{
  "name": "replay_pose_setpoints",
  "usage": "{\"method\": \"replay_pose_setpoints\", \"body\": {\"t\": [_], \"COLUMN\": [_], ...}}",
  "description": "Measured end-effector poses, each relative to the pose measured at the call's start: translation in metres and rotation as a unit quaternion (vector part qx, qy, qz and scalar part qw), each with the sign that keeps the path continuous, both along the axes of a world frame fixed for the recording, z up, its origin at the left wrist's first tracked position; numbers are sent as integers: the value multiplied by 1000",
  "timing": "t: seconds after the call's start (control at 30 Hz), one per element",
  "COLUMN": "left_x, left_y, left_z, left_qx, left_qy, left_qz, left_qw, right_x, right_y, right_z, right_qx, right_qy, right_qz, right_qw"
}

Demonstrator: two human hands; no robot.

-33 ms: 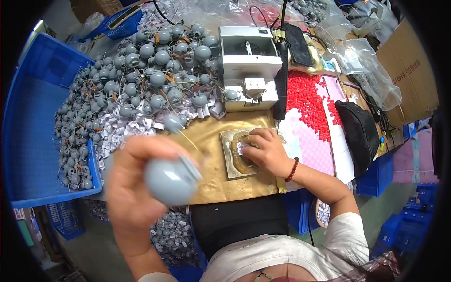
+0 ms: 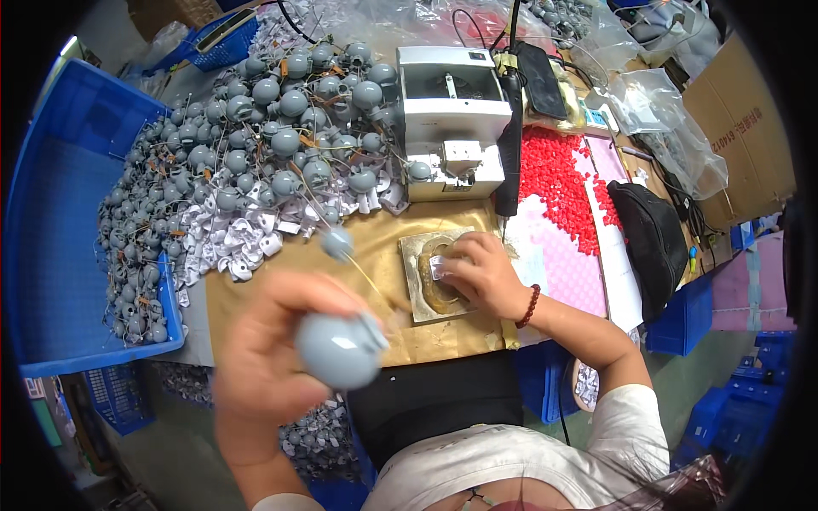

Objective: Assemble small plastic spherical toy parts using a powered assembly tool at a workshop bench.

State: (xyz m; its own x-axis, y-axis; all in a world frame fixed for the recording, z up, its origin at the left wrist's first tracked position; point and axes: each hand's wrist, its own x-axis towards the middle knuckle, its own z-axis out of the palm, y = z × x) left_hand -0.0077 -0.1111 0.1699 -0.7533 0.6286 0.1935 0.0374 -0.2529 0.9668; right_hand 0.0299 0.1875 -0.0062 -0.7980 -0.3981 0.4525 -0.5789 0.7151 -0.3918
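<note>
My left hand [image 2: 264, 349], a little blurred, is raised near me with its fingers closed around a smooth grey ball-shaped part [image 2: 339, 351]. A smaller grey ball [image 2: 337, 244] hangs in the air just beyond it, with a thin yellowish wire [image 2: 368, 279] running from it. My right hand [image 2: 484, 274] rests over a square metal block [image 2: 416, 294] with a ring-shaped brownish recess [image 2: 434, 300]. Its fingertips are pressed together on a small white piece with dark marks [image 2: 437, 267] at that recess. The far side of the recess is partly hidden by the fingers.
A heap of grey balls with wires [image 2: 285, 142] and many white plastic pieces [image 2: 243, 240] cover the left side. A white machine [image 2: 452, 119] stands behind the block. Red small parts [image 2: 554, 183] and a black pouch [image 2: 649, 247] lie right. A blue bin [image 2: 68, 213] stands far left.
My left hand has moved right and slightly toward me with the grey ball. The smaller ball has shifted right and nearer too. My right hand stays almost in place.
</note>
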Motion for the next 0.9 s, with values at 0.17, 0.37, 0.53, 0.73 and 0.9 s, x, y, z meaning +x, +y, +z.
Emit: {"method": "replay_pose_setpoints", "body": {"t": [0.17,0.37,0.53,0.73,0.9], "left_x": [39,60,71,68,72], "left_y": [14,41,52,66,65], "left_z": [-69,-132,-161,-164,-169], "left_qx": [-1,84,89,94,10], "left_qy": [-246,-319,-340,-246,-157], "left_qz": [-129,-50,26,67,127], "left_qw": [961,943,936,962,979], "right_x": [6,25,20,25,10], "right_y": [4,11,9,-2,16], "right_z": [9,35,32,15,37], "right_qx": [-314,-456,-346,-464,-363], "right_qy": [-135,-590,-546,-544,-632], "right_qz": [15,188,136,123,10], "right_qw": [940,639,751,688,685]}}
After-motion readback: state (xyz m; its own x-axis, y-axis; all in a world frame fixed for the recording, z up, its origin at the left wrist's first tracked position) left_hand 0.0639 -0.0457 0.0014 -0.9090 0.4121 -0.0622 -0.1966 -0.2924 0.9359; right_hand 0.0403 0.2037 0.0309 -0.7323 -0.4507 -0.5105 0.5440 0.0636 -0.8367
